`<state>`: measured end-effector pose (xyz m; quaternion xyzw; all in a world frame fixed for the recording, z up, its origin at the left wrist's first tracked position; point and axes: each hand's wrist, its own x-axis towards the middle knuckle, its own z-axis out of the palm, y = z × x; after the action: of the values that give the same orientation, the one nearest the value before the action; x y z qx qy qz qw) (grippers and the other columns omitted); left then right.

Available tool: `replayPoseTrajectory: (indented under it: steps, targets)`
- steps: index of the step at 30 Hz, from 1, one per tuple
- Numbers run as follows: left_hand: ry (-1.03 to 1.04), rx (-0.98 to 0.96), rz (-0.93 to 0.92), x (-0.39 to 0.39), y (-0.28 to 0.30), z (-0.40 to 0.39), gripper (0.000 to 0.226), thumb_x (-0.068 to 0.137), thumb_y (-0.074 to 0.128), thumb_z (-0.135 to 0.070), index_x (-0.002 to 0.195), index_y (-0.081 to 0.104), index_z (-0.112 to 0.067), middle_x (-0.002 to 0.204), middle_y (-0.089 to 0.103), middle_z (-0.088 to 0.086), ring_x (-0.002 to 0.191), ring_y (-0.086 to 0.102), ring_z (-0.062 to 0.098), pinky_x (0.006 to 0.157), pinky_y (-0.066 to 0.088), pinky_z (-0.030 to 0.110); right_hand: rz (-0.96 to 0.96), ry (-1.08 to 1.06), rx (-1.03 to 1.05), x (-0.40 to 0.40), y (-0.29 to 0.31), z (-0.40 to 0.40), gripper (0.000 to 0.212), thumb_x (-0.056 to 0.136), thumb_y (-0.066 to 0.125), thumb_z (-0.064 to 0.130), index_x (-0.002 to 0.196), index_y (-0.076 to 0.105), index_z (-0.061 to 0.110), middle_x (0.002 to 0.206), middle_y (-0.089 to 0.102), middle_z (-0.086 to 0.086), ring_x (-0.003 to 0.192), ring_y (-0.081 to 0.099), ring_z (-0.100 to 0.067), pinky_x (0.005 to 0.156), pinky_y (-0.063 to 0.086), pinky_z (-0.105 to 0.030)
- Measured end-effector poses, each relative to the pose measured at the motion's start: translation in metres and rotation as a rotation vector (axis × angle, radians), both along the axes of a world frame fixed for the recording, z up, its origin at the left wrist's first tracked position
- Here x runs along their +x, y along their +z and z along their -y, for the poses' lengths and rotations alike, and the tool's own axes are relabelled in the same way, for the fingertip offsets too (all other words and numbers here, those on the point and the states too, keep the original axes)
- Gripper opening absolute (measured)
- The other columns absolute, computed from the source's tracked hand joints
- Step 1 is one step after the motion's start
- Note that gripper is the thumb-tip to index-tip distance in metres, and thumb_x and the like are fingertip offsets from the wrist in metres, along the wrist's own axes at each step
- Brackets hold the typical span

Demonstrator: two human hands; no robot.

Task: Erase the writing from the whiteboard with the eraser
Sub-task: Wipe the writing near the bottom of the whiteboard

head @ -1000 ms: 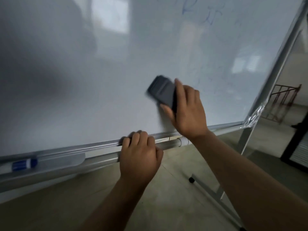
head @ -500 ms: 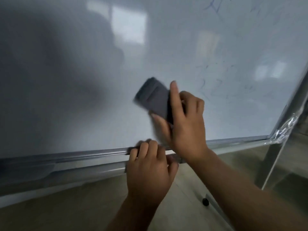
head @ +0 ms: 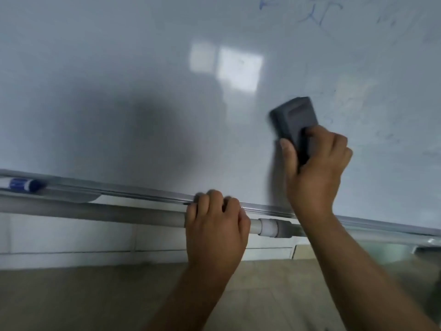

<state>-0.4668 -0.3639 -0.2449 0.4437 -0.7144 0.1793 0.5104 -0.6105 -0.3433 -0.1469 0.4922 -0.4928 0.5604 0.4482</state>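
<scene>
The whiteboard [head: 148, 75] fills the upper view. Blue writing [head: 319, 13] remains at its top right, and faint smeared traces lie to the right of the eraser. My right hand [head: 315, 168] grips a dark grey eraser [head: 294, 118] and presses it flat against the board's lower right area. My left hand [head: 214, 225] is curled over the board's bottom rail [head: 133, 192] and the stand's crossbar below it.
A blue-capped marker [head: 22, 184] lies in the tray at the far left of the rail. A grey crossbar with a white joint [head: 268, 227] runs under the board. A white wall base and tan floor [head: 78, 297] lie below.
The eraser and my right hand have swept to the right and slightly up along the board. My left hand keeps its grip on the rail. The view has shifted, bringing the marker back in.
</scene>
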Motion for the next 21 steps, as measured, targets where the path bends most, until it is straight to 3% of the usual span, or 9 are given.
replayPoseTrajectory:
  steps: [2,6,7,10,12,15,16,20,21]
  targets:
    - [0.013,-0.018,-0.013,0.0,-0.001,-0.002,0.025,0.087,0.047,-0.031,0.08,0.062,-0.012,0.081,0.054,0.008,0.081,0.05,0.027,0.072,0.037,0.037,0.162,0.021,-0.039,0.005,0.003,-0.004,0.04,0.095,0.058,0.037,0.13,0.051,0.019,0.114,0.049,-0.023,0.099,0.043,-0.036,0.082,0.045,-0.046]
    - [0.05,-0.073,-0.035,0.002,-0.003,-0.004,0.019,0.081,0.051,-0.029,0.076,0.058,-0.012,0.08,0.051,0.01,0.082,0.051,0.033,0.071,0.033,0.04,-0.459,-0.019,0.11,0.033,-0.031,0.002,0.041,0.097,0.053,0.028,0.137,0.046,0.021,0.116,0.054,-0.024,0.099,0.044,-0.034,0.081,0.044,-0.042]
    - [0.052,-0.089,-0.038,0.0,-0.003,-0.005,0.018,0.08,0.053,-0.029,0.075,0.058,-0.012,0.08,0.05,0.01,0.081,0.051,0.033,0.071,0.033,0.04,-0.504,-0.048,0.115,0.026,-0.031,0.0,0.042,0.096,0.053,0.028,0.138,0.046,0.022,0.117,0.054,-0.024,0.1,0.044,-0.035,0.082,0.044,-0.043]
    - [0.083,-0.063,-0.052,-0.003,0.0,-0.006,0.021,0.081,0.055,-0.031,0.076,0.059,-0.011,0.08,0.052,0.011,0.081,0.05,0.033,0.07,0.032,0.039,-0.04,0.034,-0.015,0.015,-0.018,-0.001,0.044,0.095,0.056,0.028,0.139,0.05,0.021,0.12,0.05,-0.023,0.103,0.042,-0.036,0.085,0.043,-0.043]
    - [0.094,-0.021,-0.046,-0.005,0.001,-0.004,0.025,0.081,0.056,-0.035,0.077,0.061,-0.011,0.082,0.054,0.012,0.083,0.052,0.034,0.07,0.033,0.039,0.031,0.046,-0.041,0.029,-0.021,0.001,0.047,0.093,0.056,0.025,0.14,0.049,0.018,0.12,0.047,-0.025,0.103,0.042,-0.037,0.086,0.041,-0.042]
    - [0.079,0.014,-0.038,-0.004,-0.001,-0.003,0.029,0.076,0.054,-0.037,0.083,0.064,-0.011,0.086,0.057,0.013,0.086,0.054,0.035,0.072,0.034,0.04,-0.443,-0.01,0.108,0.041,-0.036,0.005,0.05,0.091,0.054,0.022,0.14,0.045,0.017,0.12,0.05,-0.024,0.101,0.044,-0.036,0.087,0.041,-0.043]
    - [0.079,0.018,-0.041,-0.004,-0.001,-0.003,0.029,0.079,0.053,-0.037,0.083,0.064,-0.011,0.086,0.057,0.014,0.086,0.053,0.034,0.072,0.034,0.04,-0.485,-0.027,0.112,0.034,-0.03,0.003,0.05,0.092,0.054,0.022,0.14,0.047,0.017,0.12,0.052,-0.025,0.101,0.045,-0.037,0.087,0.043,-0.044]
    - [0.085,0.041,-0.073,-0.006,0.0,-0.008,0.026,0.085,0.053,-0.035,0.08,0.063,-0.011,0.084,0.056,0.012,0.083,0.051,0.032,0.072,0.034,0.039,0.122,0.133,-0.066,0.017,-0.009,-0.003,0.051,0.09,0.059,0.018,0.141,0.049,0.017,0.122,0.047,-0.025,0.102,0.043,-0.04,0.087,0.033,-0.028]
    - [0.086,0.043,-0.07,-0.006,-0.001,-0.008,0.025,0.085,0.053,-0.034,0.08,0.063,-0.011,0.084,0.055,0.012,0.082,0.051,0.032,0.071,0.034,0.039,0.121,0.134,-0.059,0.023,-0.011,-0.003,0.051,0.09,0.06,0.018,0.14,0.049,0.017,0.122,0.047,-0.025,0.102,0.043,-0.04,0.087,0.032,-0.027]
